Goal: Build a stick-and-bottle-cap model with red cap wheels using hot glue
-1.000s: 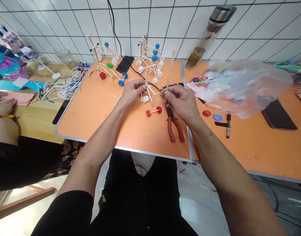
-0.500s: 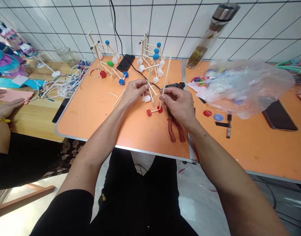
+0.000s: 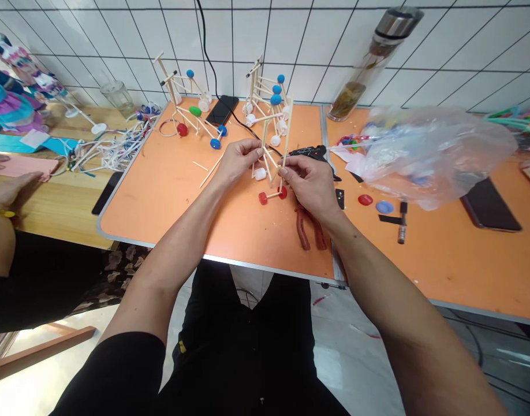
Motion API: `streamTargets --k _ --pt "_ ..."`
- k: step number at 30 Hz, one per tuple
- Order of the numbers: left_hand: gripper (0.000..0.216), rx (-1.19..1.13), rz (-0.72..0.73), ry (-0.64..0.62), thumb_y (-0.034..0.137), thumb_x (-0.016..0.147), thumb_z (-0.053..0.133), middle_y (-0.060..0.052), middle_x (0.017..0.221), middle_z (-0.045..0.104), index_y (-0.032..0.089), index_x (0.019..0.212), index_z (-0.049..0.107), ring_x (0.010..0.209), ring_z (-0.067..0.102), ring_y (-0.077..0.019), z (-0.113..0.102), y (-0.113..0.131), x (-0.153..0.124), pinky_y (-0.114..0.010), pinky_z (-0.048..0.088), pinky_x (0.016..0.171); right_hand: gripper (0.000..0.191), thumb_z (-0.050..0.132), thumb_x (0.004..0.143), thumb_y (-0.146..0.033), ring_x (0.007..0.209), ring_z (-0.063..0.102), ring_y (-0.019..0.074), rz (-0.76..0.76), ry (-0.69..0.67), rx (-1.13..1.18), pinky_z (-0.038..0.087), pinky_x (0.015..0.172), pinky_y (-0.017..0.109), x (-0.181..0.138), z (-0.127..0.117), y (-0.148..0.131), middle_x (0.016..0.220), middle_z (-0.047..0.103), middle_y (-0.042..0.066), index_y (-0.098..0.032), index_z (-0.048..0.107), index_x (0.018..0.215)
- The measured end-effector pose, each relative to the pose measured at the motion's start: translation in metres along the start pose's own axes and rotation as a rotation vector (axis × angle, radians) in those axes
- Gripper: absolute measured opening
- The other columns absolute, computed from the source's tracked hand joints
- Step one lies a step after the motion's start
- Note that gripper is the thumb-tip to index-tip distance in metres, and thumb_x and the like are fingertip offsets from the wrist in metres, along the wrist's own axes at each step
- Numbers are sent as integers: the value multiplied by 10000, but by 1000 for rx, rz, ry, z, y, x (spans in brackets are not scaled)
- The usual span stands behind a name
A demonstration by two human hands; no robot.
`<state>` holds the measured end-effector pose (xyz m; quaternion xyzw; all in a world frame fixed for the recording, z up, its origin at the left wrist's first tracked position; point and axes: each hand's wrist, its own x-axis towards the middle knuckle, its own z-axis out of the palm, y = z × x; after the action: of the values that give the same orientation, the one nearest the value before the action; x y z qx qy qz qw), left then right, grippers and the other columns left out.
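Between my hands stands a small stick model (image 3: 268,160) of thin wooden sticks, with white and red bottle-cap wheels at its foot. My left hand (image 3: 239,163) pinches an upright part of it at the left. Thumb and fingers of my right hand (image 3: 307,179) are closed on a long wooden stick (image 3: 287,130), which rises nearly upright at the model's right side. Red wheels (image 3: 263,198) sit low in front, joined by a short stick. Under my right hand lie pliers with red handles (image 3: 309,228), their jaws hidden. Behind that hand is a black glue gun (image 3: 310,152), partly covered.
Two finished-looking stick models (image 3: 191,110) with coloured wheels stand at the back, near a black phone (image 3: 222,110). Loose sticks (image 3: 211,170) lie left. A plastic bag (image 3: 433,150), a tall glass bottle (image 3: 360,69) and a marker (image 3: 402,222) are right. Another person's hand (image 3: 14,188) rests far left.
My right hand has shifted slightly left and down, bringing the long stick closer to the model and more upright. My left hand keeps its hold.
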<state>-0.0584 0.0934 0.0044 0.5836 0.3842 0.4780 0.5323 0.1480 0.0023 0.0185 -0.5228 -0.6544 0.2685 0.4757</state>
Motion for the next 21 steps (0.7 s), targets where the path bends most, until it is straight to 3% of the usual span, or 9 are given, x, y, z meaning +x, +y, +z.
streamTargets --k 9,16,21 --pt "97 -47 -20 -6 187 922 897 1 793 775 163 947 807 672 698 -123 1 1 1 -247 597 698 162 735 924 -284 843 714 216 -45 -28 -4 561 847 363 1 2 7 904 794 28 -216 853 1012" --pt "137 -43 9 -10 239 901 918 2 790 778 166 957 817 660 707 -117 -2 -4 4 -239 610 685 214 772 939 -363 847 749 223 -88 -2 7 592 824 365 3 7 14 919 828 37 -198 871 1033" --pt "130 -45 27 -19 249 892 916 6 780 786 181 954 825 655 702 -114 -3 -7 6 -231 624 681 186 758 925 -303 836 748 217 -123 -7 29 585 816 357 3 7 15 913 825 33 -199 876 1024"
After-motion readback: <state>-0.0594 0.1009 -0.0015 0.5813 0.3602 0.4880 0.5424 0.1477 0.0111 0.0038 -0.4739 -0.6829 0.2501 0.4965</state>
